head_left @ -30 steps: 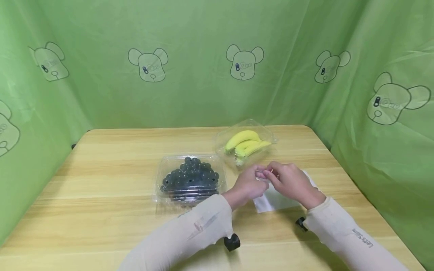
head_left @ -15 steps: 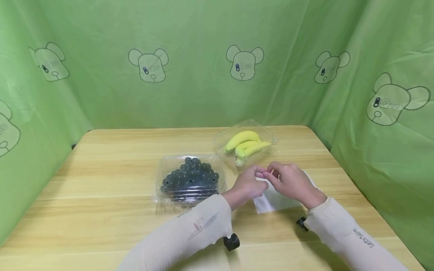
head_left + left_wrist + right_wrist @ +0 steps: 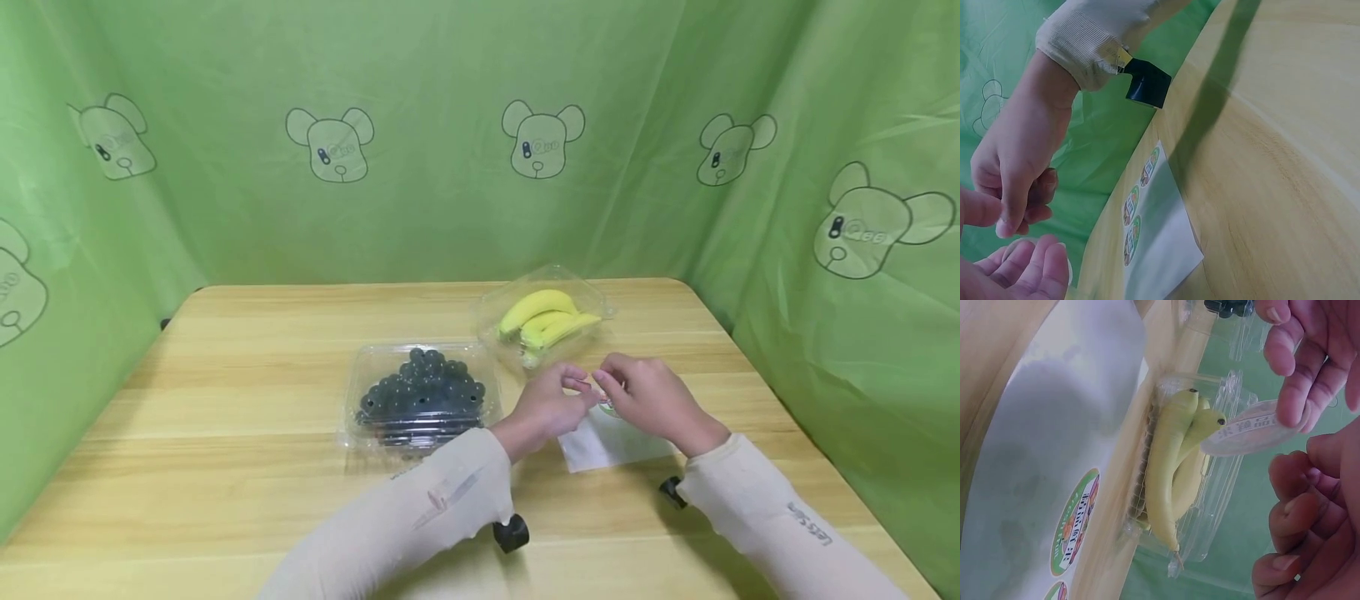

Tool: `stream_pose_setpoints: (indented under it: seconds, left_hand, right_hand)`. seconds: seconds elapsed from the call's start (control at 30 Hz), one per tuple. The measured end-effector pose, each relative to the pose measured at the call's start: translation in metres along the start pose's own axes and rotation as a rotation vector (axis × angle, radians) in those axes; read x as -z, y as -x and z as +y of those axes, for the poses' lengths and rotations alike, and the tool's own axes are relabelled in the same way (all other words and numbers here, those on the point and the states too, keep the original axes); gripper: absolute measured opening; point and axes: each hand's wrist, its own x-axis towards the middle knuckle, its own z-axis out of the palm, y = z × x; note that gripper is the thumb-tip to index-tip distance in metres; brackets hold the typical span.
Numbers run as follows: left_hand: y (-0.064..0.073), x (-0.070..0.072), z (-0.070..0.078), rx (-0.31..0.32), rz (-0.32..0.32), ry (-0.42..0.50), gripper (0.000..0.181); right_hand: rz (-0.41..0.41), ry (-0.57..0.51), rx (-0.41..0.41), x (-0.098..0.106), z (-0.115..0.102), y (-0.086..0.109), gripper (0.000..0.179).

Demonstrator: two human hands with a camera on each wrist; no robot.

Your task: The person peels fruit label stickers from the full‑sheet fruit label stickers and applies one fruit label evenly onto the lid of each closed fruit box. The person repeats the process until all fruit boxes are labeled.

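My left hand [image 3: 543, 412] holds an oval sticker [image 3: 1241, 434] at its fingertips. In the right wrist view the pale back of the sticker shows faint lettering. Close beside it is my right hand [image 3: 652, 396], its fingers loosely curled and no object visible in them. Below both hands lies a white sticker sheet [image 3: 600, 446], partly hidden by the hands in the head view. Oval stickers [image 3: 1132, 240] printed in green and orange show on it in the left wrist view.
Dark grapes [image 3: 423, 387] sit in a transparent clamshell box left of the hands. Farther back, yellow bananas [image 3: 547, 310] lie in another transparent box [image 3: 592, 292]. The wooden table [image 3: 225, 400] has green curtains [image 3: 442, 225] on its back and sides.
The fingertips of the two hands have drawn apart. My right hand has moved slightly right, and a printed sticker on the sheet now shows between the hands.
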Motion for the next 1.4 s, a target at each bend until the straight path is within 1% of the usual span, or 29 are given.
stream_pose_setpoints:
  seconds: [0.13,0.33,0.53,0.7,0.83,0.93,1.0,1.2,1.3,1.4]
  left_hand:
    - [0.000,0.002,0.000,0.000,0.017,0.005,0.024]
    - [-0.002,0.005,0.000,-0.018,0.040,0.005,0.021]
    - [-0.005,0.006,-0.001,-0.026,0.060,0.001,0.007]
    - [-0.005,0.007,-0.001,-0.055,0.079,-0.034,0.006]
    - [-0.005,0.008,-0.002,-0.088,0.112,-0.062,0.005]
    - [-0.006,0.009,-0.003,-0.095,0.125,-0.061,0.004]
    - [-0.007,0.008,-0.004,-0.094,0.126,-0.044,0.006]
    - [-0.008,0.008,-0.003,-0.068,0.115,0.015,0.026]
    - [-0.008,0.008,-0.003,-0.057,0.106,0.026,0.033]
    - [-0.008,0.009,-0.003,-0.054,0.098,0.016,0.038]
  right_hand:
    - [0.000,-0.015,-0.022,0.000,0.004,0.001,0.011]
    - [-0.020,-0.048,-0.075,-0.001,0.009,0.001,0.007]
    - [-0.033,-0.070,-0.121,0.001,0.012,0.002,0.010]
    - [-0.034,-0.079,-0.124,0.000,0.014,0.002,0.015]
    - [-0.001,-0.063,-0.117,-0.002,0.018,0.001,0.015]
    - [0.017,-0.050,-0.115,-0.004,0.020,0.001,0.016]
    - [0.015,-0.051,-0.115,-0.005,0.021,0.002,0.016]
    - [0.015,-0.055,-0.112,-0.007,0.023,0.002,0.012]
    - [0.017,-0.061,-0.127,-0.007,0.023,0.002,0.015]
    - [0.010,-0.075,-0.146,-0.006,0.021,0.002,0.023]
